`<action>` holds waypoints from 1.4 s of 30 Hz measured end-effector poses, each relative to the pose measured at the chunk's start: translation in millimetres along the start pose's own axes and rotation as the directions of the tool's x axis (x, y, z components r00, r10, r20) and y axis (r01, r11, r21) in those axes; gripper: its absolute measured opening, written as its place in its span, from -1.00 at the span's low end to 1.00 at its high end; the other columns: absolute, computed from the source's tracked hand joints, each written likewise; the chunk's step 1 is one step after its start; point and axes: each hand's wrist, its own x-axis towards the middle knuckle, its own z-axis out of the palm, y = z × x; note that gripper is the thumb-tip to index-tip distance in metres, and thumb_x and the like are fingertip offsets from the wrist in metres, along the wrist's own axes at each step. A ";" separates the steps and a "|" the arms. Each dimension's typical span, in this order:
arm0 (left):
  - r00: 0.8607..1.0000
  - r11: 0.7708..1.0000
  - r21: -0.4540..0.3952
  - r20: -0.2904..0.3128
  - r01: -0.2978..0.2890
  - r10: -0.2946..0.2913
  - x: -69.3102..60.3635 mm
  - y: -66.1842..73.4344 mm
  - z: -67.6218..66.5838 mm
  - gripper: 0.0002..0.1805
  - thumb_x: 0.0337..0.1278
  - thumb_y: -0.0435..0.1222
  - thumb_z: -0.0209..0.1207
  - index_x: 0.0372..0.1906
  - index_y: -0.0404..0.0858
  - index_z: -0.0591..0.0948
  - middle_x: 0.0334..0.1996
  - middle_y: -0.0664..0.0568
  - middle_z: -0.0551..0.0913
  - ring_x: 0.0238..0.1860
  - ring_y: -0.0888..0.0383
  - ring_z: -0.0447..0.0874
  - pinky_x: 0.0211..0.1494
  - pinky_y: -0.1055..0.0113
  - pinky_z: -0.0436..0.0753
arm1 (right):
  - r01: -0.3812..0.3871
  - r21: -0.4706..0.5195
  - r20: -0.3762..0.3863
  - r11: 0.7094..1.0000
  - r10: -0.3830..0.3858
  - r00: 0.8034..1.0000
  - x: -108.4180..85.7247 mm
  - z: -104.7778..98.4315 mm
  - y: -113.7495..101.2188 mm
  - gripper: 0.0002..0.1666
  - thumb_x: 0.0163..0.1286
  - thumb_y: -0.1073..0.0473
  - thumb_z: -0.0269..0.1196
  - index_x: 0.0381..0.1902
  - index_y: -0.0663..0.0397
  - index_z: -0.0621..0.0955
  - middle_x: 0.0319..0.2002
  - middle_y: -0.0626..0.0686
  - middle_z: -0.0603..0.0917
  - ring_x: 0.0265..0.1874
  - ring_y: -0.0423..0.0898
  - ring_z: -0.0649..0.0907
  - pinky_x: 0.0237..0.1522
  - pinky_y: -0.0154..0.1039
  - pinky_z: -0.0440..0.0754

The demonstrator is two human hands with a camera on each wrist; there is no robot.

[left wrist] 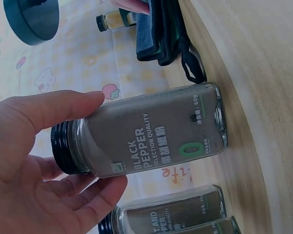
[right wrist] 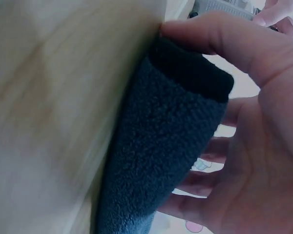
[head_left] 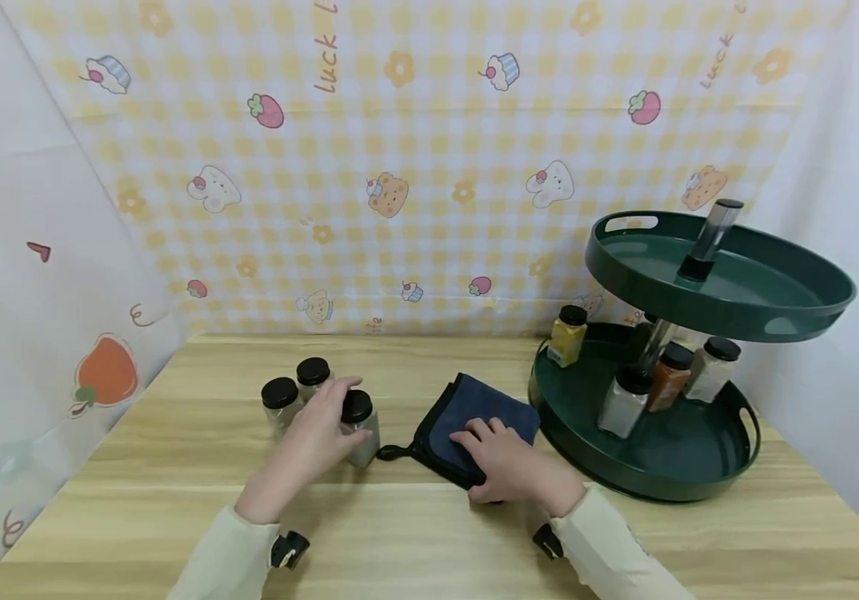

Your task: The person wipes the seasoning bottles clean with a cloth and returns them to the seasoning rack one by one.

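My left hand [head_left: 318, 421] is at a clear glass jar of black pepper [left wrist: 151, 131], thumb on one side and fingers on the other, just below its black cap. The jar stands upright on the table. Two similar jars with black caps [head_left: 280, 392] [head_left: 312, 371] stand to its left. On a folded dark blue towel [head_left: 485, 400] with black edging lies my right hand [head_left: 507, 462]. Its fingers bend over the top while the thumb sits at the near edge, as the right wrist view shows. The towel's black hanging loop [head_left: 393, 452] points toward the pepper jar.
At the right stands a dark green two-tier round tray; its upper tier [head_left: 721, 308] is tilted in view, and its lower tier [head_left: 661, 475] holds several spice jars with black caps [head_left: 624, 404]. A checked cloth backdrop [head_left: 429, 242] hangs behind the wooden table [head_left: 414, 550].
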 end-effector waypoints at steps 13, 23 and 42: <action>0.980 0.967 -0.194 0.141 0.166 -0.140 1.2 -18.0 5.5 -0.01 -0.21 -0.17 0.44 0.34 -0.35 0.14 -0.02 -0.28 0.59 -0.14 -0.03 0.63 -0.11 0.09 0.57 | -0.067 -0.063 -0.082 0.996 0.062 0.995 8.4 4.8 -4.2 -0.26 0.05 0.22 0.37 0.21 0.18 0.38 0.08 0.16 0.38 -0.02 0.14 0.41 -0.07 0.03 0.49; 0.956 0.901 -0.387 0.280 0.196 -0.087 0.3 -41.8 14.2 -0.18 -0.17 -0.13 0.41 0.26 -0.27 0.34 0.09 -0.17 0.54 0.16 -0.15 0.45 0.15 -0.06 0.43 | -0.101 0.012 -0.218 0.995 0.101 0.971 6.4 5.8 2.2 -0.58 0.05 0.36 0.32 -0.09 0.27 0.48 -0.28 0.16 0.46 -0.35 0.05 0.42 -0.23 -0.08 0.46; 0.974 0.945 -0.303 0.221 0.122 -0.055 -0.7 -18.4 14.7 -0.26 -0.22 0.02 0.40 0.16 -0.14 0.46 -0.03 -0.01 0.63 0.05 -0.01 0.54 0.02 0.07 0.53 | -0.201 0.392 -0.478 0.898 0.385 0.789 -10.6 -28.9 10.6 -0.51 0.21 0.26 0.09 0.13 0.23 0.40 -0.04 0.20 0.59 -0.30 0.00 0.57 -0.25 -0.08 0.56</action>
